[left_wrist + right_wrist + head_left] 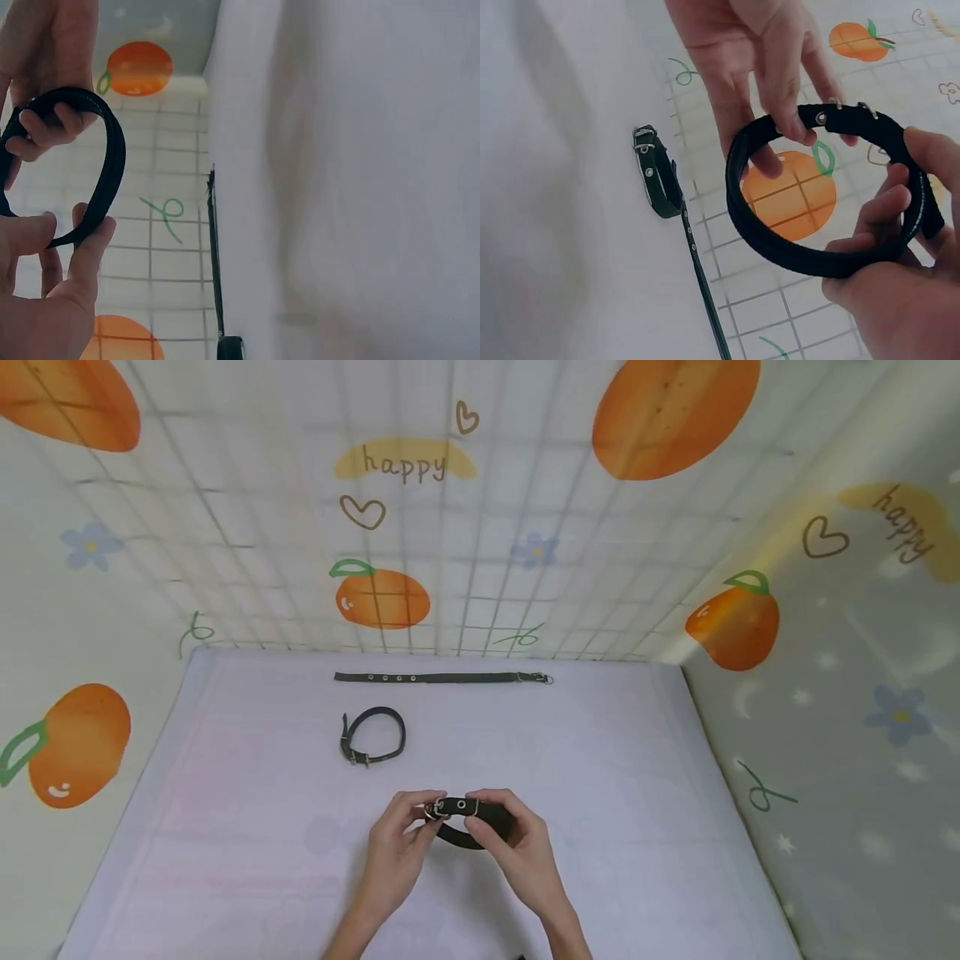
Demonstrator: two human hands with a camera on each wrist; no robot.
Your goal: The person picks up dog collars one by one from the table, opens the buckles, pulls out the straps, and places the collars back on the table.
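Black ring-shaped fabric collar point(493, 814) spans left to right between the left hand point(396, 852), pinching it beside its silver metal buckle point(440, 807), and the right hand point(527, 857), gripping its opposite side.

A dark strap point(465, 677) lies straight along the far side of the pale table point(637, 827), eyelets to the left, metal ring to the right. Nearer and to the left, a buckled collar point(402, 735) forms a loop. The far wall point(292, 552) bears a printed grid, oranges point(382, 599), a blue flower point(537, 551) and the word "happy" point(405, 462). The left wall point(75, 627) and greyer right wall point(840, 693) carry similar prints.
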